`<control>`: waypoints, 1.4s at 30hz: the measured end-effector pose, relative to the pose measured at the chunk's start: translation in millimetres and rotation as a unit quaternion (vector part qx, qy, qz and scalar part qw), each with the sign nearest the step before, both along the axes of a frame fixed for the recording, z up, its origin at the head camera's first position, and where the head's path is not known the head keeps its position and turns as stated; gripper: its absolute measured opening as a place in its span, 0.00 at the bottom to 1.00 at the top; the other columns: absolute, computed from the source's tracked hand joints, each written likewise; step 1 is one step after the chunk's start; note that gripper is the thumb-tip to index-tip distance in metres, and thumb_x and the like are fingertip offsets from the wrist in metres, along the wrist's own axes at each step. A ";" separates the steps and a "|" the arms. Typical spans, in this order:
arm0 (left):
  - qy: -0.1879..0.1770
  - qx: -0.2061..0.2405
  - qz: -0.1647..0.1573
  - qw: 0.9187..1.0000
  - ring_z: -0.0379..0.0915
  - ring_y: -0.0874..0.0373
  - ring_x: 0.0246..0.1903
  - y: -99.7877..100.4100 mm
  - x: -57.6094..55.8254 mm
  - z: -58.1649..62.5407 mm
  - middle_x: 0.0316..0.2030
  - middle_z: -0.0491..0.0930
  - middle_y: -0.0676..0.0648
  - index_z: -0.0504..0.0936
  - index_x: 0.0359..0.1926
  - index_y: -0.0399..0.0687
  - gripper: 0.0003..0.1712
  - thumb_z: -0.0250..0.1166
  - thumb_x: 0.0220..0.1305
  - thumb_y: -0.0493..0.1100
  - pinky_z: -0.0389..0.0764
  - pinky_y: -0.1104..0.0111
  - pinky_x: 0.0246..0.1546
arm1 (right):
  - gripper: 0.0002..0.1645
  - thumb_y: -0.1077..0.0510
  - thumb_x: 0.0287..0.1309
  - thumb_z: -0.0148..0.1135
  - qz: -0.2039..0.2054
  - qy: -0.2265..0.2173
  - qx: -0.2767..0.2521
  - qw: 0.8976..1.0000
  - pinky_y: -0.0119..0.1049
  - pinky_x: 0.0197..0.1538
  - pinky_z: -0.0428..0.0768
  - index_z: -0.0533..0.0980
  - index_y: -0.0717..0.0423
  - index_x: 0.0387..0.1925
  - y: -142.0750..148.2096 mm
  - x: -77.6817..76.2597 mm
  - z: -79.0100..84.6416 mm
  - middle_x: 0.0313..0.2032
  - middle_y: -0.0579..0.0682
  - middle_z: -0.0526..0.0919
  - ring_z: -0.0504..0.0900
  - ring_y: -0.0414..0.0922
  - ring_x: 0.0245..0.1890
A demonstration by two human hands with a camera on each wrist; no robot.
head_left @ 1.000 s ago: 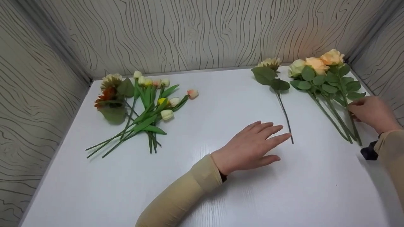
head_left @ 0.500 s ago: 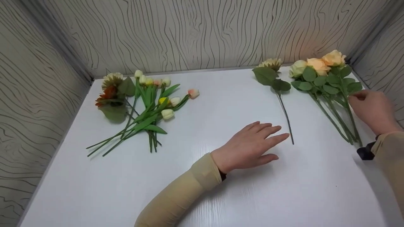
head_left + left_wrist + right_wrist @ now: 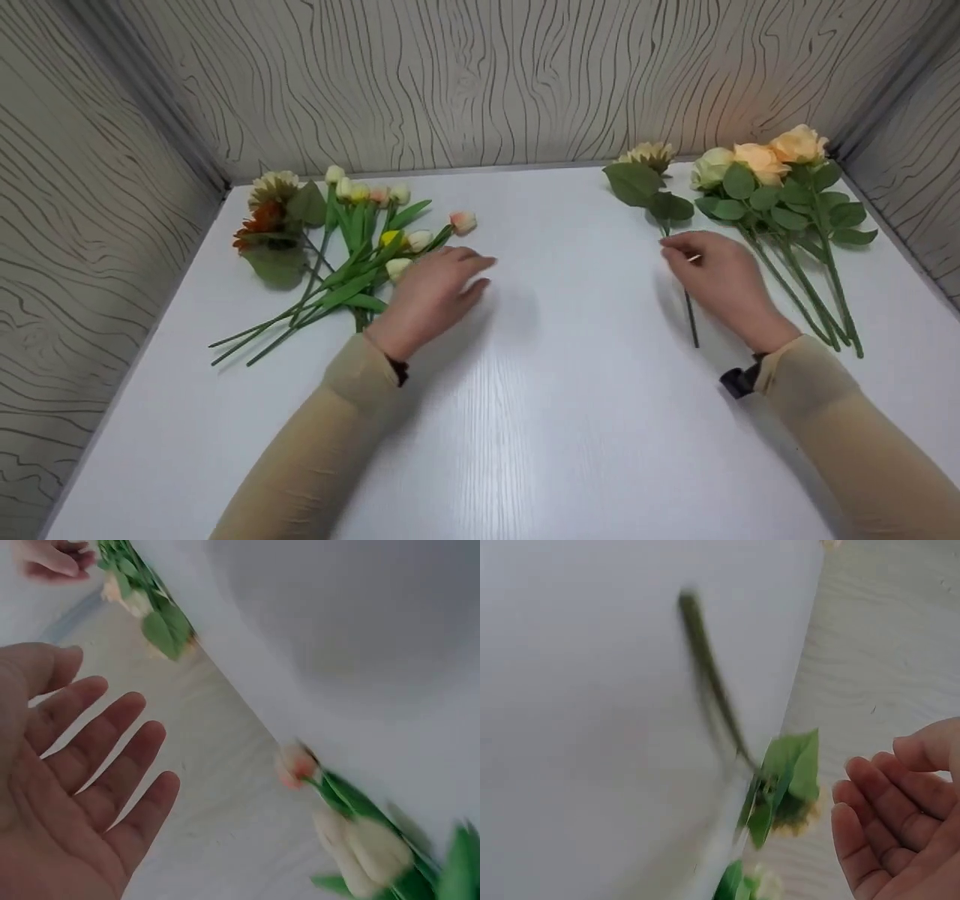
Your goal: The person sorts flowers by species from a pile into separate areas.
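Observation:
In the head view my left hand [image 3: 435, 296] hovers over the right side of a pile of tulips [image 3: 352, 262], fingers extended and spread. Its palm faces the left wrist camera with nothing in it; a pink tulip [image 3: 295, 765] and white tulips [image 3: 364, 851] lie beyond. My right hand [image 3: 716, 281] overlaps the stem of a single pale sunflower [image 3: 646, 157] lying on the table. Seen from the right wrist, the fingers are loosely bent and apart from the stem [image 3: 709, 667]. The palm holds nothing.
Three roses [image 3: 761, 161], two peach and one pale green, lie at the far right of the white table [image 3: 525, 450]. A cream flower [image 3: 274, 187] and an orange-red flower [image 3: 262, 217] lie at the far left. Patterned walls [image 3: 465, 82] stand around the back and sides.
My right hand has come left from the rose stems to the single sunflower's stem. My left hand has moved left, from near that stem to over the tulips. The flowers have stayed in place.

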State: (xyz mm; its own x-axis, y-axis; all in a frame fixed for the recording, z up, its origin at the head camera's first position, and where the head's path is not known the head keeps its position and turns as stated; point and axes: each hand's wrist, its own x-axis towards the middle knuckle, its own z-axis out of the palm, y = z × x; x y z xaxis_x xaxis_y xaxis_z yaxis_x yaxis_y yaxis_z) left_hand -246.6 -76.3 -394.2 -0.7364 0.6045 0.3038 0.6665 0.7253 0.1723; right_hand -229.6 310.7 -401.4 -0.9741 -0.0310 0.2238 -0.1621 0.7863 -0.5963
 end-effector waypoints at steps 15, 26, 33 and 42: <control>-0.123 0.006 0.242 0.962 0.82 0.38 0.42 -188.7 -3.4 -5.9 0.41 0.86 0.37 0.88 0.46 0.38 0.11 0.62 0.70 0.38 0.80 0.44 0.42 | 0.14 0.53 0.71 0.63 0.255 -0.012 0.033 0.966 0.46 0.55 0.80 0.86 0.54 0.50 -159.8 20.3 -5.1 0.46 0.45 0.88 0.83 0.45 0.51; -0.148 -0.017 0.249 0.957 0.77 0.47 0.30 -190.0 -10.1 -11.5 0.29 0.84 0.43 0.88 0.36 0.39 0.08 0.63 0.67 0.36 0.77 0.51 0.32 | 0.11 0.55 0.70 0.64 0.270 -0.013 0.019 0.962 0.45 0.54 0.81 0.87 0.54 0.48 -175.3 19.6 -13.9 0.45 0.44 0.88 0.84 0.45 0.49; -0.140 -0.013 0.256 0.956 0.74 0.48 0.28 -193.1 -6.2 -3.8 0.26 0.80 0.44 0.87 0.33 0.40 0.09 0.62 0.69 0.36 0.75 0.53 0.31 | 0.12 0.55 0.71 0.64 0.272 -0.010 0.019 0.962 0.45 0.55 0.80 0.87 0.54 0.49 -173.5 14.6 -13.9 0.45 0.44 0.88 0.84 0.44 0.49; -0.125 0.087 0.259 0.954 0.76 0.48 0.32 -182.0 -0.9 28.3 0.35 0.84 0.42 0.87 0.40 0.41 0.09 0.63 0.73 0.41 0.76 0.54 0.36 | 0.12 0.53 0.72 0.63 0.249 -0.019 -0.010 0.968 0.43 0.51 0.81 0.87 0.53 0.48 -166.9 9.0 -10.3 0.45 0.42 0.88 0.84 0.43 0.47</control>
